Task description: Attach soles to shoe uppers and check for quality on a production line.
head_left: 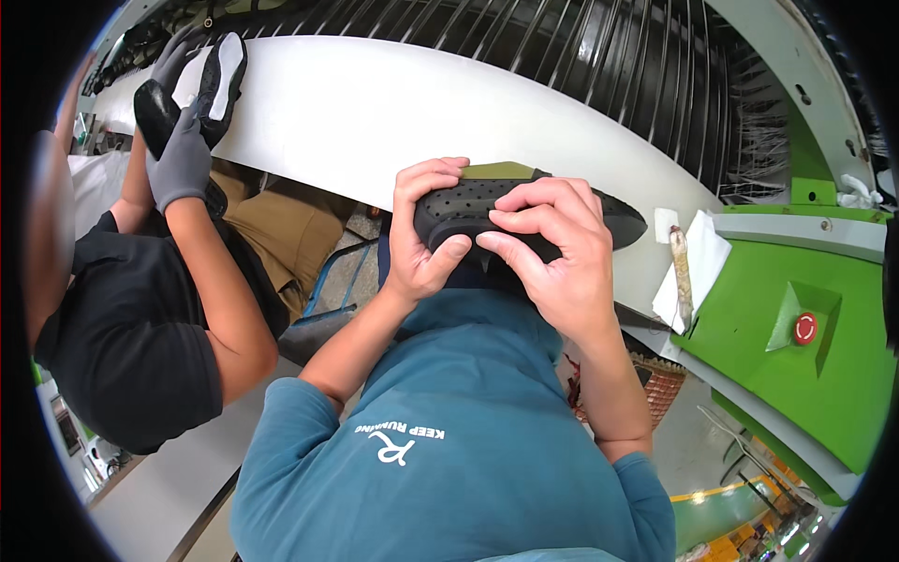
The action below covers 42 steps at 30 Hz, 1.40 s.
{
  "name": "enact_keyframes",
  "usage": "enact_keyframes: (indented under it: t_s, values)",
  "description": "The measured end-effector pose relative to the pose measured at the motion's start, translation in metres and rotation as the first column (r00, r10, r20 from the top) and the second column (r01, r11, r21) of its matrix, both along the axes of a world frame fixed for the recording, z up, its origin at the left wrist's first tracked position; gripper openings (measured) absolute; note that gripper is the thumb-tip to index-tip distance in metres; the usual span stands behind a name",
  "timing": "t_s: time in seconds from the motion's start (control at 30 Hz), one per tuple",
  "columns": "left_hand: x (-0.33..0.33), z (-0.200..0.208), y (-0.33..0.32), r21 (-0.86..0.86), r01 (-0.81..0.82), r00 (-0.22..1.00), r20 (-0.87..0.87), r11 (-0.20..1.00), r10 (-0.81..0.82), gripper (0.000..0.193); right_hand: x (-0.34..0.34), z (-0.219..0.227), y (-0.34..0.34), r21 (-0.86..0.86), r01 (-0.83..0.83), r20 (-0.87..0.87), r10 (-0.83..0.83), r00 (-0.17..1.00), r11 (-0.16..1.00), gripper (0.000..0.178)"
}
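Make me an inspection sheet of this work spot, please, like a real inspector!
Surface: smooth white table, curved by the wide view.
Job's things: black perforated shoe with an olive-green panel, held at the table's near edge.
Clutter: flat white sheet, with a slim brownish stick-shaped object lying on it.
Hands: bare left hand grips one end of the shoe; bare right hand has thumb and fingers on its side.
Cables: none clear enough to tell.
Surroundings: co-worker in a black shirt and grey gloves, left; green machine housing with round red button, right.
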<state>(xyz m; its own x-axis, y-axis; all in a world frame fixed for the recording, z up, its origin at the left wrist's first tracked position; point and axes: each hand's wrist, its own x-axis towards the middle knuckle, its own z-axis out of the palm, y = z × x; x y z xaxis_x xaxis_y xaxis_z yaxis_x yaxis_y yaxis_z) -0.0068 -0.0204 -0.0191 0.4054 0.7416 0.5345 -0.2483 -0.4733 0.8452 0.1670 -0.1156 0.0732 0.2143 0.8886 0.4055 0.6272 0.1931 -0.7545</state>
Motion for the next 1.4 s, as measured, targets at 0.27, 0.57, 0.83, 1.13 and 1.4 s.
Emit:
enact_keyframes:
  t_s: [0.27,0.57,0.83,1.13,1.4]
  values:
    - [0.002,0.002,-0.003,0.01,-0.043,0.997,0.058,0.999,0.042,0.05,0.007,0.017,0.008,-0.2,-0.037,-0.004,0.037,0.999,0.979,0.035]
    - [-0.003,0.01,0.014,0.149,-0.011,0.999,-0.047,0.989,0.018,0.027,0.026,0.019,0.028,-0.254,-0.025,0.129,0.059,0.99,0.967,0.056]
    - [-0.007,0.012,0.008,0.182,-0.035,0.999,-0.023,0.983,0.04,0.011,0.115,-0.024,-0.048,-0.132,0.015,-0.322,-0.057,0.945,0.991,0.024]
    - [-0.002,0.013,0.009,0.195,-0.031,0.994,-0.096,0.98,0.051,0.013,0.116,-0.057,-0.057,-0.048,0.021,-0.692,-0.048,0.72,0.999,0.019]
    - [0.008,0.091,-0.003,0.504,-0.016,0.764,-0.551,0.863,0.336,0.013,0.118,-0.064,-0.059,0.003,0.004,-0.689,-0.001,0.725,1.0,0.016]
